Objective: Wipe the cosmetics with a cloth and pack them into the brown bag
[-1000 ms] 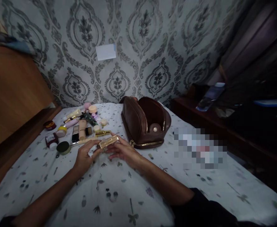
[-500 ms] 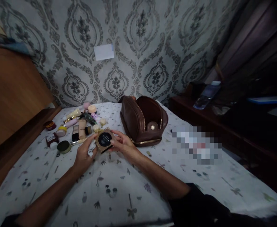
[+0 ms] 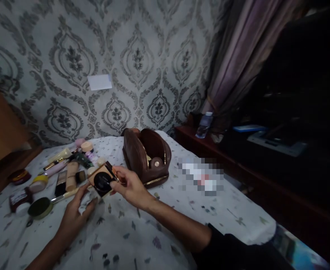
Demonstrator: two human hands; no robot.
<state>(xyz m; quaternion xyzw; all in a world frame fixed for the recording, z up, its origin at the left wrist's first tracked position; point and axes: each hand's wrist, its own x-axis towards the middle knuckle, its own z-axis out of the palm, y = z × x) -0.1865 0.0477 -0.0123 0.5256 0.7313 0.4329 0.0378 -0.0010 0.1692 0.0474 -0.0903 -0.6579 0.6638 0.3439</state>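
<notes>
My right hand (image 3: 132, 187) is closed on a square, gold-and-tan makeup compact (image 3: 103, 183) with a round black face, its thumb on the front. A white crumpled tissue (image 3: 86, 201) is pinched in my left hand (image 3: 76, 210), whose fingertips sit at the compact's lower left edge; whether they press on it, I cannot tell. Just beyond my right hand stands a brown cosmetic bag (image 3: 133, 159), unzipped, with something pale inside. Left of my hands lie a makeup brush (image 3: 66, 195), a round dark-green tin (image 3: 40, 208) and a beige tube (image 3: 71, 176).
Jars, tubes and bottles, among them a yellow-lidded jar (image 3: 38, 183) and a dark red bottle (image 3: 20, 199), crowd the left of the patterned white sheet (image 3: 136, 240). A blurred-out item (image 3: 201, 174) lies right of the bag. A water bottle (image 3: 204, 125) stands on the ledge behind.
My view has swung right, so everything sits further left and lower in it. My left hand has slid down along the compact, and more of the tissue shows. My right hand keeps its hold.
</notes>
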